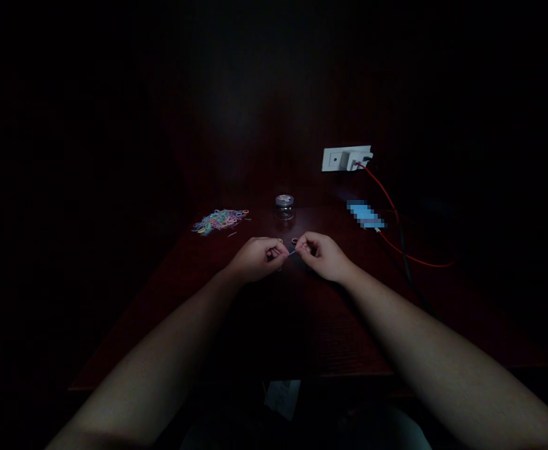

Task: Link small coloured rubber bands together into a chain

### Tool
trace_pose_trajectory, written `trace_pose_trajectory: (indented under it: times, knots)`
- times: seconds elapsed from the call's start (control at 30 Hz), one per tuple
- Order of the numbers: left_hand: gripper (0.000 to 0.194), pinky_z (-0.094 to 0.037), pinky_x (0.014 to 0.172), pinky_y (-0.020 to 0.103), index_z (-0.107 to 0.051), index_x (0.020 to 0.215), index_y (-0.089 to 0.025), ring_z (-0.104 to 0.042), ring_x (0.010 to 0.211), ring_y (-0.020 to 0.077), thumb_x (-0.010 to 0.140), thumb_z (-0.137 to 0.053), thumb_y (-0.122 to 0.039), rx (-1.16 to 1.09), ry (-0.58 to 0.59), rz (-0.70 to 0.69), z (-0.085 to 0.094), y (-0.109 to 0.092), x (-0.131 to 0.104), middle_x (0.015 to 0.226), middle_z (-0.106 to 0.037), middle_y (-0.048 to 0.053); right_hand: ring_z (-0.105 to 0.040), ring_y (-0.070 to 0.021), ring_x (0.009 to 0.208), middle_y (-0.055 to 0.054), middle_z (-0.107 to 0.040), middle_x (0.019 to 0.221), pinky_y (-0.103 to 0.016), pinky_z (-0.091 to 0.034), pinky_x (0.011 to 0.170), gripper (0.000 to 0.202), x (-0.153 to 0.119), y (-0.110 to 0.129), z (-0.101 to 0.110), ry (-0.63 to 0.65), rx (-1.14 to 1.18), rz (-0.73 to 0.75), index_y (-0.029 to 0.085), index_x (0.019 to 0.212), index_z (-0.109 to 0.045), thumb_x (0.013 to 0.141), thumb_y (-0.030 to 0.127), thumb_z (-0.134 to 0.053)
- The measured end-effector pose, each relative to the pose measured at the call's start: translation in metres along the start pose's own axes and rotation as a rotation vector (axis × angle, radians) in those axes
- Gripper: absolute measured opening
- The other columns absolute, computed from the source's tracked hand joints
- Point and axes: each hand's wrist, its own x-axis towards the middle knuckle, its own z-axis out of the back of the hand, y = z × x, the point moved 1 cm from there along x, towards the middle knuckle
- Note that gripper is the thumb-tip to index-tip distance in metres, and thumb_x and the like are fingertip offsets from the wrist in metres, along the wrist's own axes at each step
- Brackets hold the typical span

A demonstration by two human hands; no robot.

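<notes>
My left hand point(259, 257) and my right hand point(323, 255) meet over the middle of the dark table, each in a fingertip pinch. Stretched between them is a thin pale elastic band point(292, 252), its ends hidden by the fingers. Just beyond my right fingertips lies a pink band point(295, 240), and a yellowish one point(280, 240) shows behind my left hand. A loose heap of small coloured elastic bands point(220, 220) lies to the far left. Straight ahead stands a small clear jar point(284, 207) with its lid on.
A phone with a blurred-out screen point(365, 214) lies at the right. Its red cable point(396, 206) runs up to a charger in the wall socket point(334, 160); a dark cord hangs there too. Below the table's front edge point(227, 377) is a pale paper point(283, 399). The room is very dark.
</notes>
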Motion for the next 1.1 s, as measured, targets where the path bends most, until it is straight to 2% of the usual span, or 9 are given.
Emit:
trace_pose_trajectory:
  times: [0.43, 0.6, 0.7, 0.8, 0.93, 1.1]
  knots:
    - [0.012, -0.046, 0.061, 0.020, -0.068, 0.082, -0.017, -0.060, 0.064, 0.0099, 0.081, -0.058, -0.022, 0.020, 0.013, -0.008, 0.004, -0.005, 0.000, 0.074, -0.068, 0.001, -0.048, -0.0106, 0.060, -0.001, -0.056, 0.069, -0.022, -0.038, 0.056, 0.008, -0.002, 0.001, 0.014, 0.027, -0.159, -0.016, 0.013, 0.079, -0.058, 0.079, 0.019, -0.053]
    - [0.012, -0.045, 0.058, 0.020, -0.068, 0.079, -0.017, -0.057, 0.061, 0.0094, 0.081, -0.058, -0.023, 0.081, -0.021, -0.035, 0.006, -0.005, 0.000, 0.072, -0.067, 0.000, -0.049, -0.0106, 0.060, -0.001, -0.058, 0.068, -0.023, -0.038, 0.058, 0.006, 0.006, 0.000, 0.035, 0.180, -0.247, -0.066, 0.014, 0.075, -0.058, 0.076, 0.017, -0.053]
    - [0.013, -0.045, 0.058, 0.020, -0.068, 0.080, -0.017, -0.058, 0.060, 0.0096, 0.082, -0.058, -0.025, 0.091, -0.023, -0.025, 0.006, -0.003, 0.000, 0.073, -0.068, 0.000, -0.049, -0.0110, 0.060, -0.001, -0.058, 0.068, -0.024, -0.037, 0.058, 0.007, 0.008, -0.010, 0.049, 0.248, -0.251, -0.065, 0.015, 0.075, -0.059, 0.077, 0.020, -0.054]
    - [0.014, -0.046, 0.059, 0.021, -0.068, 0.082, -0.017, -0.059, 0.062, 0.0102, 0.082, -0.057, -0.026, 0.077, -0.006, -0.013, 0.005, -0.001, 0.000, 0.074, -0.068, 0.001, -0.049, -0.0118, 0.062, -0.002, -0.056, 0.070, -0.024, -0.038, 0.059, 0.012, 0.002, -0.027, 0.057, 0.174, -0.122, -0.084, 0.015, 0.078, -0.059, 0.078, 0.025, -0.053]
    - [0.013, -0.047, 0.062, 0.020, -0.068, 0.082, -0.017, -0.060, 0.065, 0.0101, 0.080, -0.057, -0.023, 0.052, 0.006, -0.008, 0.003, -0.001, 0.001, 0.075, -0.068, 0.001, -0.044, -0.0108, 0.059, 0.000, -0.052, 0.067, -0.023, -0.036, 0.055, 0.015, -0.006, -0.043, 0.055, 0.036, -0.108, -0.105, 0.015, 0.075, -0.056, 0.078, 0.030, -0.056]
    - [0.012, -0.047, 0.063, 0.020, -0.068, 0.082, -0.018, -0.061, 0.066, 0.0095, 0.079, -0.057, -0.020, 0.055, 0.024, -0.001, 0.004, -0.001, 0.001, 0.078, -0.069, 0.000, -0.041, -0.0099, 0.058, 0.001, -0.049, 0.067, -0.023, -0.035, 0.055, 0.017, -0.007, -0.043, 0.051, 0.035, -0.091, -0.112, 0.015, 0.076, -0.054, 0.079, 0.031, -0.056]
